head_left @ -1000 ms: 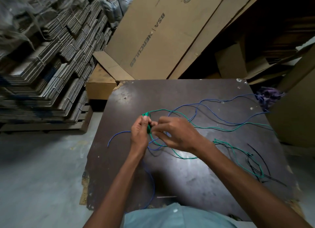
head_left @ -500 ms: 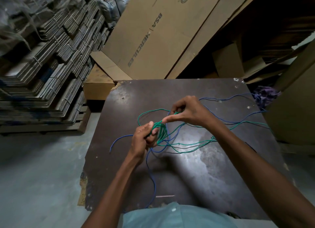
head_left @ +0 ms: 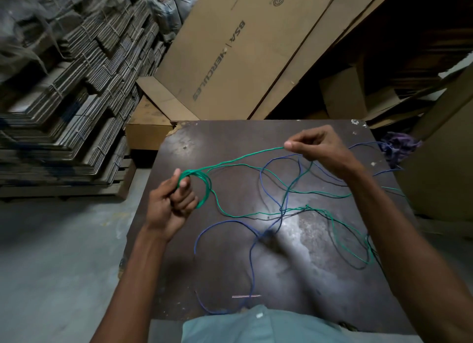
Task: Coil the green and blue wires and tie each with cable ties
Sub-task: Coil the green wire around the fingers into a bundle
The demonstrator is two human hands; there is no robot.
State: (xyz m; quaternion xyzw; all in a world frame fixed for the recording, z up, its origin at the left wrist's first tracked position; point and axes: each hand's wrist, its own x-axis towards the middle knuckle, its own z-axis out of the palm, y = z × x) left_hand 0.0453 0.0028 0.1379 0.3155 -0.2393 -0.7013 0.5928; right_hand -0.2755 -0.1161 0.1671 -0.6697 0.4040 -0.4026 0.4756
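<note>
Left hand holds a small coil of the green wire in a closed grip: the fingers curl round the near side of the loops and the thumb presses on top. The coil stands roughly upright above the left part of the table, its open face turned toward the right. Right hand pinches the same green wire between thumb and forefinger, the remaining fingers curled, raised above the far right part of the table. Between the two hands the green strand runs nearly straight, its long axis rising from the coil at lower left to the pinch at upper right. Beyond the coil, the loose remainder of the green wire drops to the table and wanders rightward in slack curves, ending in a large loop near the right edge. The blue wire lies uncoiled on the table: one long loop extends toward the near edge and the person's shirt, and other strands cross under the green wire and trail to the far right corner. A thin dark wire lies among them. A short pale strip lies crosswise near the near edge. Flattened cardboard sheets lean behind the table; bundled cardboard stacks stand at left.
</note>
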